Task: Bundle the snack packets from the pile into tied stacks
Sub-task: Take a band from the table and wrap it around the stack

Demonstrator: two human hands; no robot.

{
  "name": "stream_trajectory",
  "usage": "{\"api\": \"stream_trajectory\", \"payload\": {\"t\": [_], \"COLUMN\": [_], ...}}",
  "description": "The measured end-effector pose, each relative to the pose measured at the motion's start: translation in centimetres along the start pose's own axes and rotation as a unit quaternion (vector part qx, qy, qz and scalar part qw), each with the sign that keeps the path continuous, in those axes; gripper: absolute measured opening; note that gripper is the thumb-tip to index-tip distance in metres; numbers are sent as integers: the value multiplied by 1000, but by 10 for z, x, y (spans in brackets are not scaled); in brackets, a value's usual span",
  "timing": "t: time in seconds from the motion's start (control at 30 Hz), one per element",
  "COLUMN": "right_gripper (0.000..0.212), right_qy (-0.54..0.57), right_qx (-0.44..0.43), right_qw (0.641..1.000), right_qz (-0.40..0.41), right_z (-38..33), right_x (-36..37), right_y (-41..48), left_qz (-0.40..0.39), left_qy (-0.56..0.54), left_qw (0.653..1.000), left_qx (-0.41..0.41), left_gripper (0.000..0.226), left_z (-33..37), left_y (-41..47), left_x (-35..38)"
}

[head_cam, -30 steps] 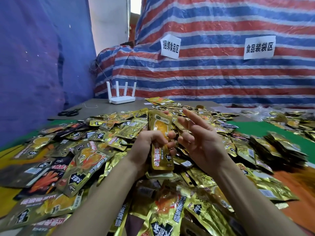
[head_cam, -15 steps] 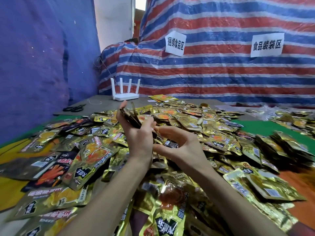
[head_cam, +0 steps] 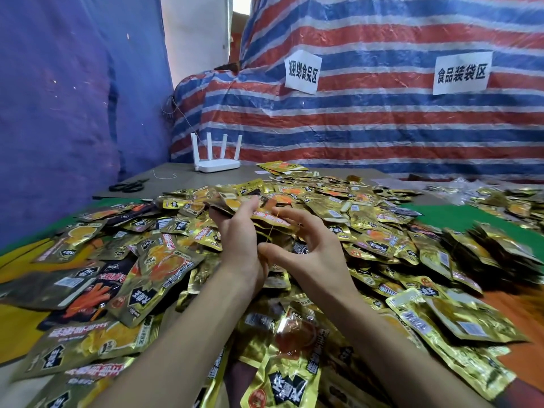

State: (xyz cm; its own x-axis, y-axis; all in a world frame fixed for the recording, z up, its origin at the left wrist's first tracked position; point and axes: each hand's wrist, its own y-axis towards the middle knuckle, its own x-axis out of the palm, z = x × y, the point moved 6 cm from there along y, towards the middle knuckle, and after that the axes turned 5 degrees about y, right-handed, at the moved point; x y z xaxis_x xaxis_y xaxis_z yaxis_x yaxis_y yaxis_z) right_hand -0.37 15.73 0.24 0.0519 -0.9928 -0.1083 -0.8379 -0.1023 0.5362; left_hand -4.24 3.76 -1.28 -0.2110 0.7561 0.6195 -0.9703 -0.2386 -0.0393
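A big pile of gold snack packets (head_cam: 368, 231) covers the table. My left hand (head_cam: 238, 245) grips a flat stack of packets (head_cam: 265, 219) held above the pile, thumb on top. A thin yellow band (head_cam: 272, 231) runs across the stack. My right hand (head_cam: 306, 248) sits just right of the stack, its thumb and curled fingers stretching that band over the stack's near end.
Bundled stacks (head_cam: 482, 245) lie at the right on the green mat (head_cam: 441, 213). Black scissors (head_cam: 128, 186), a bit of string and a white router (head_cam: 216, 160) sit on the grey far corner. A striped tarp (head_cam: 382, 122) closes the back, a blue one the left.
The stack has turned from upright to lying flat in my left hand. My right hand went from spread fingers to curled ones, pulling a band across the stack.
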Motion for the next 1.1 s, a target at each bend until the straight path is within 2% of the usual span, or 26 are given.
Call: {"api": "stream_trajectory", "payload": {"t": [0.07, 0.2, 0.33, 0.47, 0.53, 0.6, 0.67, 0.73, 0.8, 0.9, 1.0, 1.1], "right_gripper": [48, 48, 80, 66, 63, 58, 56, 65, 76, 81, 62, 46], "right_qy": [-2, -33, -2, -40, -47, -74, -114, -139, -143, -161, -202, -187], "right_qx": [2, -2, 28, 23, 26, 22, 17, 26, 28, 6, -12, 42], "right_qw": [1000, 999, 1000, 999, 998, 997, 992, 986, 983, 980, 973, 980], "right_qz": [3, 15, -1, -16, -15, -24, -51, -86, -108, -121, -113, -61], "right_z": [2, 4, 7, 7, 8, 8, 7, 11, 13, 11, 3, -4], "right_x": [-3, -8, -10, -12, -12, -13, -12, -11, -11, -12, -13, -31], "right_y": [0, -2, 1, 4, 5, 7, 8, 7, 6, 7, 9, 17], "left_qz": [-37, -70, -112, -99, -86, -59, -32, -23, -40, -70, -123, -186], "left_qy": [31, 88, 64, 64, 45, 34, 58, 123, 175, 157, 136, 139], "left_qw": [998, 992, 987, 989, 992, 997, 998, 991, 979, 977, 978, 969], "left_qx": [-42, -58, -95, -86, -80, -48, 10, 56, 101, 127, 99, 82], "left_gripper": [54, 46, 48, 40, 46, 52, 43, 35, 41, 44, 42, 68], "left_z": [-9, -16, -22, -22, -22, -21, -16, -15, -18, -20, -23, -26], "left_y": [-2, -3, -5, 0, 3, 7, 6, 0, -3, -2, -4, -7], "left_x": [3, 8, 13, 11, 10, 6, 2, 1, 5, 10, 16, 23]}}
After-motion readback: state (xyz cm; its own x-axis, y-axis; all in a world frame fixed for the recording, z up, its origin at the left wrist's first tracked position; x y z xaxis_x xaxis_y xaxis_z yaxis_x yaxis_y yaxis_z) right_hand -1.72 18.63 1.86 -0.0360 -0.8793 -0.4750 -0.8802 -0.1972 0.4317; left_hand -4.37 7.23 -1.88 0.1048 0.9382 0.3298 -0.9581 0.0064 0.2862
